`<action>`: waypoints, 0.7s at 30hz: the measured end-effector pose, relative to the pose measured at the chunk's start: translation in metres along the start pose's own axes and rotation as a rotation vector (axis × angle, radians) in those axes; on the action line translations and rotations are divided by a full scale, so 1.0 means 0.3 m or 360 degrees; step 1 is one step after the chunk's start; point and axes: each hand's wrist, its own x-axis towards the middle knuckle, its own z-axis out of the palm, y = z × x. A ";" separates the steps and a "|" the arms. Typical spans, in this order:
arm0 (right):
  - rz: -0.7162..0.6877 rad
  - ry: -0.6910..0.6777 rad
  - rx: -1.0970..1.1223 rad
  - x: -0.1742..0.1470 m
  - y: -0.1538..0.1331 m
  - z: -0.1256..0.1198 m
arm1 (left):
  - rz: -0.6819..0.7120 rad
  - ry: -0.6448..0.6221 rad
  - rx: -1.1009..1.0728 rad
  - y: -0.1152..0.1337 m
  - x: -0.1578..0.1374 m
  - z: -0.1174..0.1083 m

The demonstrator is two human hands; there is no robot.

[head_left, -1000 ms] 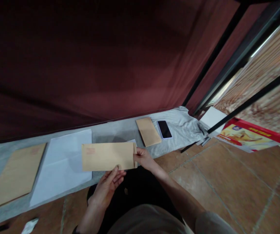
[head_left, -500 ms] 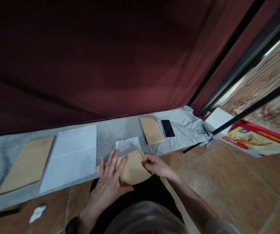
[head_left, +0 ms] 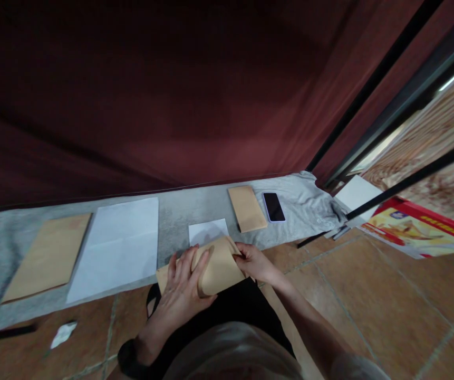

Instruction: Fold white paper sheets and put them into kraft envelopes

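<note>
A brown paper envelope lies across the near edge of the cloth-covered surface, over my lap, its paper bowed up in a curve. My left hand rests on its left part, fingers stretched out and apart, thumb along the near side. At the right end, my right hand has its fingers closed on the envelope's edge; some fingertips are hidden by the paper. Just beyond the envelope is a small white sheet, partly covered by it.
On the grey cloth lie a large white sheet, a bigger brown envelope, a small brown envelope and a phone. A dark red curtain hangs behind. A colourful box stands right; a paper scrap lies on the tiles.
The held envelope's paper is bowed up more around its middle. Both hands keep nearly the same places on it. The whole view has shifted slightly.
</note>
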 end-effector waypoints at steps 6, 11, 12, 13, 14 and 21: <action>0.0069 0.0224 -0.0143 0.045 0.037 -0.043 | -0.0025 0.0025 0.0066 -0.029 0.043 0.003; -0.0138 0.0821 -0.0360 0.000 0.012 -0.090 | -0.0092 -0.0074 0.0087 -0.026 0.091 0.031; -0.0120 0.0839 -0.0328 -0.016 0.002 -0.100 | -0.0107 -0.0081 0.0076 -0.023 0.098 0.036; -0.0078 0.0783 -0.0266 -0.033 -0.009 -0.108 | -0.0114 -0.0090 0.0060 -0.017 0.101 0.041; -0.0019 0.0643 -0.0189 -0.051 -0.018 -0.115 | -0.0111 -0.0107 0.0043 -0.010 0.102 0.046; 0.0720 -0.0331 0.0280 -0.237 0.056 -0.112 | 0.0121 -0.0433 -0.0199 0.091 -0.025 0.104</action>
